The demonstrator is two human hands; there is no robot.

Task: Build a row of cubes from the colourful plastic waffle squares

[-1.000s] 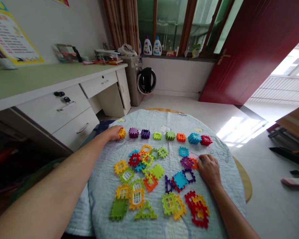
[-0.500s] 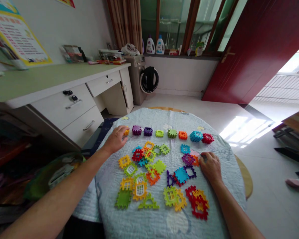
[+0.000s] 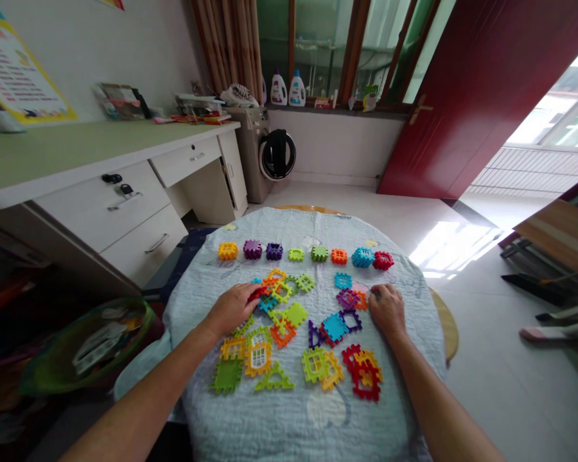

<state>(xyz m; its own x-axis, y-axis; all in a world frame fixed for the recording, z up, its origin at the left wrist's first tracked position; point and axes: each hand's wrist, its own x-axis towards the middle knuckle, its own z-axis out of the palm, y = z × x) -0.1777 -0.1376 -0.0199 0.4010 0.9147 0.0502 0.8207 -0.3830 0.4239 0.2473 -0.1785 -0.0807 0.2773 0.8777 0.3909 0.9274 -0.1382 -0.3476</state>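
Note:
My left hand [image 3: 234,308] reaches over the left cluster of loose plastic building pieces, its fingertips closed at a red interlocking building piece [image 3: 255,293]. My right hand [image 3: 388,309] rests on the cloth with fingers curled, beside an orange piece [image 3: 361,300] and a purple piece [image 3: 347,299]; what its fingers hold, if anything, is hidden. Along the far side runs a row of stacks and pieces, from a yellow block [image 3: 228,251] through a purple stack [image 3: 253,249] to a red stack [image 3: 383,260].
A light blue cloth [image 3: 327,420] covers the round table. More loose pieces lie nearer me, among them a green square [image 3: 227,376], a green triangle [image 3: 274,378] and red frames [image 3: 366,382]. A desk [image 3: 125,147] stands left; a green basket [image 3: 91,346] sits below it.
My left hand has left the yellow block at the row's left end and come nearer, to the red piece. The right hand stays on the cloth. The view has shifted a little.

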